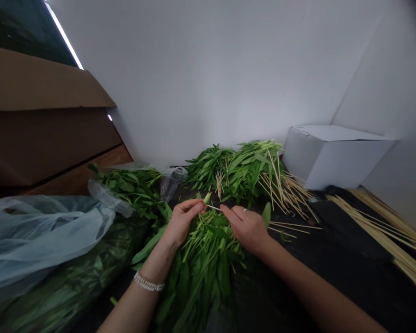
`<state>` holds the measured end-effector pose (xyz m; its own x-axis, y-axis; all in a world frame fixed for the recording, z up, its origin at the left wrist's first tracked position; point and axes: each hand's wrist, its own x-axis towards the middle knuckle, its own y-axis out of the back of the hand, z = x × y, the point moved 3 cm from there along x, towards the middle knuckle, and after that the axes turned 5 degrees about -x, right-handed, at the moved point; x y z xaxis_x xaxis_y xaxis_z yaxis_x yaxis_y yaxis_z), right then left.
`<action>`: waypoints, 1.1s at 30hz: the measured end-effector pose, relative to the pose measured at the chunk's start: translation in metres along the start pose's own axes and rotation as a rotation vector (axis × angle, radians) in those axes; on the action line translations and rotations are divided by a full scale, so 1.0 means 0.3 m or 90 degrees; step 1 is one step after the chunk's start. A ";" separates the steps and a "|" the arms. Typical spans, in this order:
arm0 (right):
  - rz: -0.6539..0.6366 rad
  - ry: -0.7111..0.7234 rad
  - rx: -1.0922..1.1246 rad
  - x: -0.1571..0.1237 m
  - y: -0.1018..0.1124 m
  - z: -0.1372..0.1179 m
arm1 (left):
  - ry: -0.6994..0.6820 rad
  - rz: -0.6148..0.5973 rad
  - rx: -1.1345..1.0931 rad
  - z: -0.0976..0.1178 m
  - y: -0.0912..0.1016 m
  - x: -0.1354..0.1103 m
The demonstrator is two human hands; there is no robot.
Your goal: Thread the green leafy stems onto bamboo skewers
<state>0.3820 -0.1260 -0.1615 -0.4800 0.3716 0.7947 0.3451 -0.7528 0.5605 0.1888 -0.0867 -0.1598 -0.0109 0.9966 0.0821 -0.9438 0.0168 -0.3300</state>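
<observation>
My left hand point(184, 221) pinches a leafy green's pale stem point(207, 198) between thumb and fingertips, its cut end pointing up. A thin wooden skewer point(213, 207) is in the fingers of my right hand point(247, 227), its tip reaching to the stem. Whether the tip has gone into the stem I cannot tell. Below both hands lies a loose heap of long-leaved greens point(203, 268). Behind them, a pile of greens point(251, 166) rests against the wall, with many skewers point(284, 196) sticking out of it.
On the left, a clear plastic bag point(48, 240) covers more greens, beside a cardboard box point(38, 138). A white box point(339, 157) stands at the back right. Loose skewers point(370, 226) lie on the dark surface at the right. A white wall point(208, 78) closes off the back.
</observation>
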 end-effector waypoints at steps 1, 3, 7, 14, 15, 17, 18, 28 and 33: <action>-0.004 -0.002 -0.001 0.000 0.000 0.001 | 0.000 0.001 -0.004 0.000 0.000 0.001; -0.012 -0.004 0.001 -0.001 -0.002 0.001 | -0.001 0.004 -0.003 -0.001 0.000 0.002; -0.019 -0.008 -0.001 -0.006 -0.007 -0.002 | -0.011 0.012 0.006 -0.001 0.001 0.003; -0.016 -0.020 0.037 -0.010 -0.010 -0.012 | -0.019 0.015 0.025 0.003 -0.003 0.000; -0.010 -0.021 0.044 -0.011 -0.010 -0.013 | -0.015 0.012 0.023 0.004 -0.005 -0.001; -0.002 -0.023 0.055 -0.012 -0.011 -0.016 | -0.008 0.004 0.020 0.005 -0.009 -0.003; -0.001 -0.024 0.058 -0.013 -0.012 -0.018 | -0.006 0.000 0.020 0.006 -0.011 -0.004; -0.003 -0.031 0.099 -0.022 -0.023 -0.029 | 0.045 -0.026 0.000 0.006 -0.012 -0.012; -0.026 -0.049 0.143 -0.023 -0.027 -0.035 | 0.062 -0.040 0.005 0.008 -0.012 -0.013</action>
<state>0.3740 -0.1282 -0.1741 -0.4367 0.4461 0.7812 0.5014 -0.6003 0.6231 0.1914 -0.0908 -0.1566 0.0797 0.9968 0.0097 -0.9440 0.0786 -0.3203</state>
